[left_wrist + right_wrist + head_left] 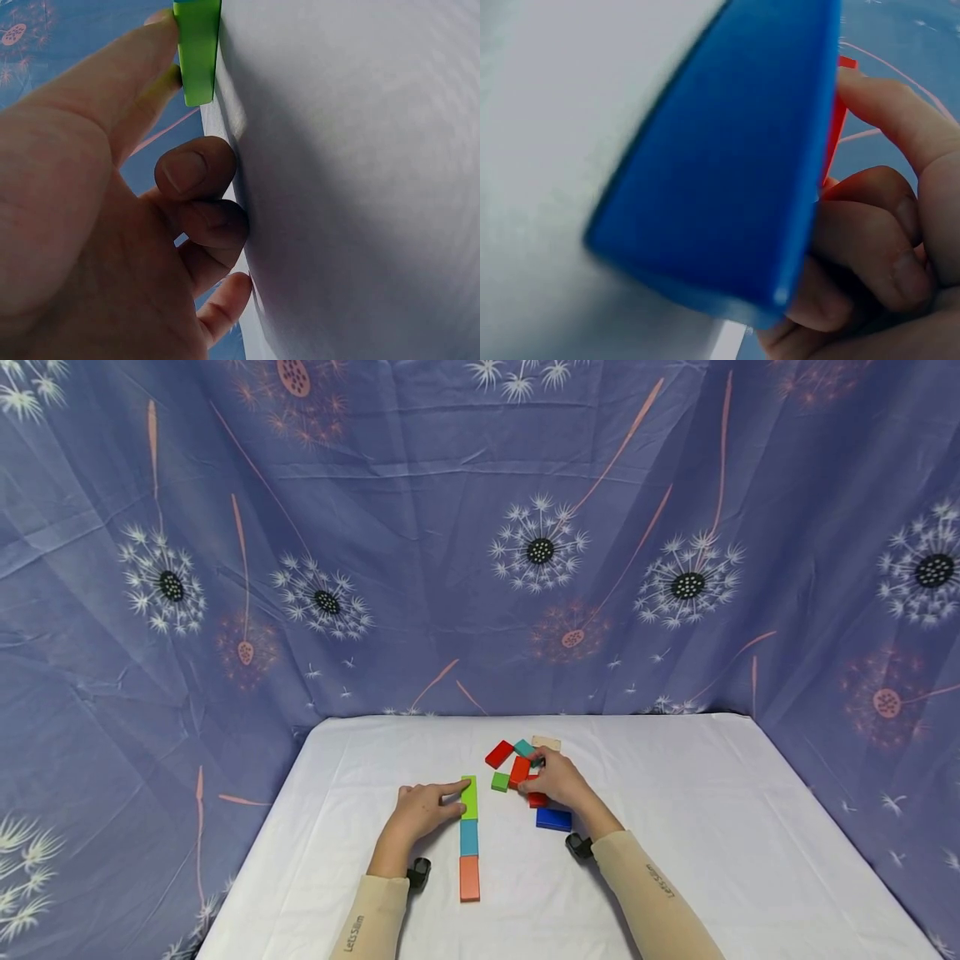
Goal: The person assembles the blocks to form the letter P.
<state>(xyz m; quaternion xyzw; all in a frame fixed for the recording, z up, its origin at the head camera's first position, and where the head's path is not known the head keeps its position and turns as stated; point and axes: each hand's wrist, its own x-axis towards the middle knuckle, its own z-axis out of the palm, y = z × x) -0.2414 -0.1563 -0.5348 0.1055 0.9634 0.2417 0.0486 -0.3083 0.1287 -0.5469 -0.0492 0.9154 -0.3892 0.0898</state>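
Three blocks lie end to end in a straight row, at the lower middle of the head view: an orange block (469,878) nearest to the bottom edge, then a light blue block (468,838), then a lime block (472,805) at the upper end. From where I stand, the left hand (422,808) rests its thumb and its straight forefinger on the lime block, while its other fingers are loosely bent close to the white counter (352,760).

Right of the row, the right hand (561,781) is over a loose group of blocks. Its thumb touches a red block (836,136) and the lower fingers are curled; whether thumb and forefinger pinch this block, I cannot tell. At the left side of the group is a small green block (499,782), at its top a teal block (522,747) and a beige block (546,742), at its bottom a dark blue block (553,819). Behind the counter, a flowered blue curtain (450,552) fills the upper frame.
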